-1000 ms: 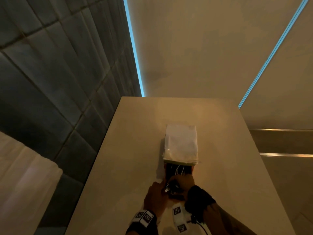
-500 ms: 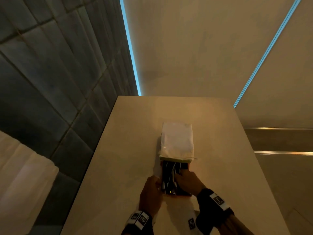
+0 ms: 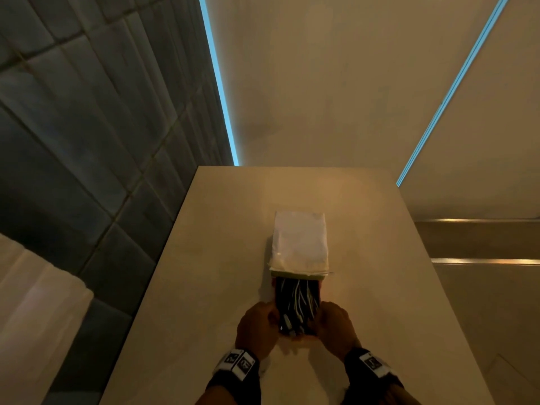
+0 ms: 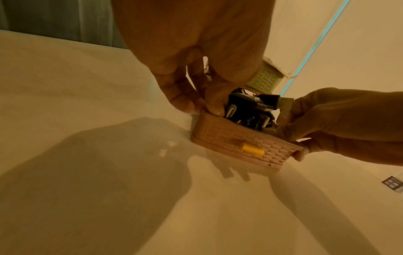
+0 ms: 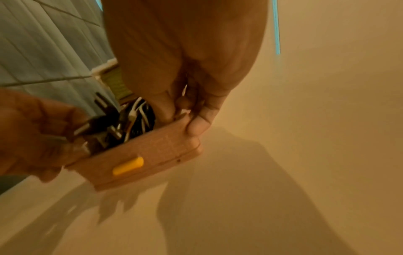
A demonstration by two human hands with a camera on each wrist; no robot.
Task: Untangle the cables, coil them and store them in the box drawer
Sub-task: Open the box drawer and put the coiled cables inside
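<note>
A small box (image 3: pixel 299 241) with a white top stands on the table, its tan drawer (image 4: pixel 240 138) pulled out toward me. The drawer front has a brick pattern and a yellow knob (image 4: pixel 253 149) (image 5: pixel 128 166). Black and white cables (image 3: pixel 298 305) (image 5: pixel 135 120) with metal plugs fill the drawer. My left hand (image 3: pixel 257 325) (image 4: pixel 196 96) grips the drawer's left front corner. On the other side, my right hand (image 3: pixel 336 323) (image 5: pixel 191 112) pinches the right front corner, thumb inside the wall and fingers outside.
The beige table (image 3: pixel 204 287) runs away from me, with a dark tiled wall (image 3: pixel 87 141) beyond its left edge. A pale cushion-like shape (image 3: pixel 32 317) lies at lower left. A lower ledge with metal strips (image 3: pixel 482 260) lies off the right edge.
My right hand has come off the cables and out of the drawer to its right front corner. My left hand stays at the left corner.
</note>
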